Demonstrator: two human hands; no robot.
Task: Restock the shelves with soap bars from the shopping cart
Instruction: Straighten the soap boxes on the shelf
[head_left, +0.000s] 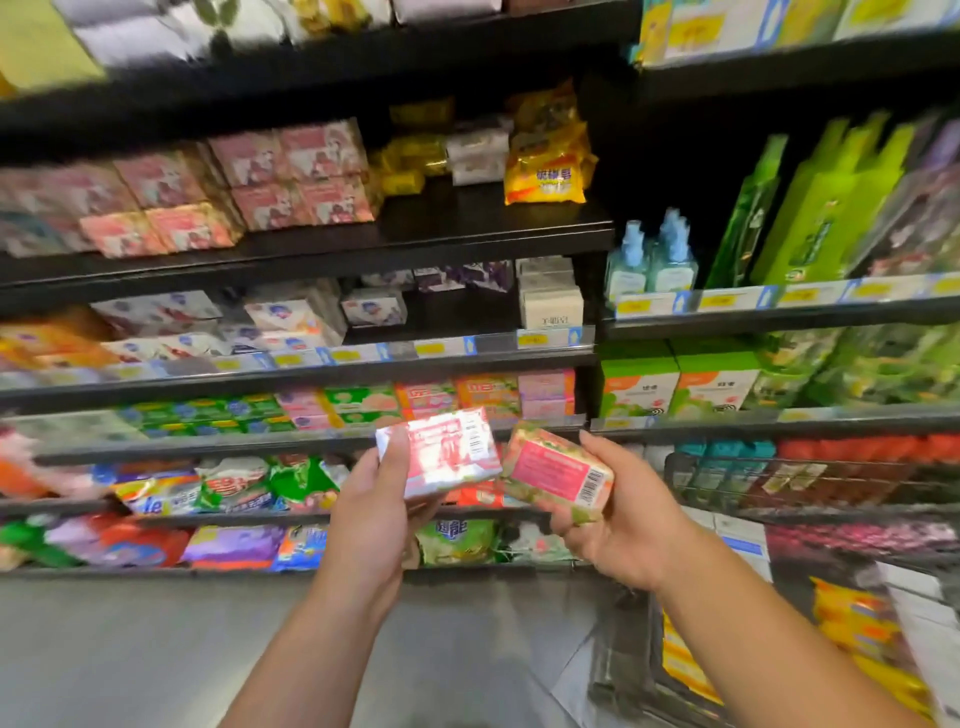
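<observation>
My left hand grips a pink and white soap bar box, thumb along its left edge, held up in front of the shelves. My right hand grips a second pink and green soap bar box with a barcode at its lower right corner. The two boxes almost touch side by side. Matching pink boxes are stacked on the upper left shelf. The shopping cart stands at the lower right with packs inside.
Black shelves run across the view, with an open gap right of the pink stacks beside a yellow soap pack. Lower shelves hold several soap boxes and detergent bags. Green packs and blue bottles fill the right bay. Grey floor lies below.
</observation>
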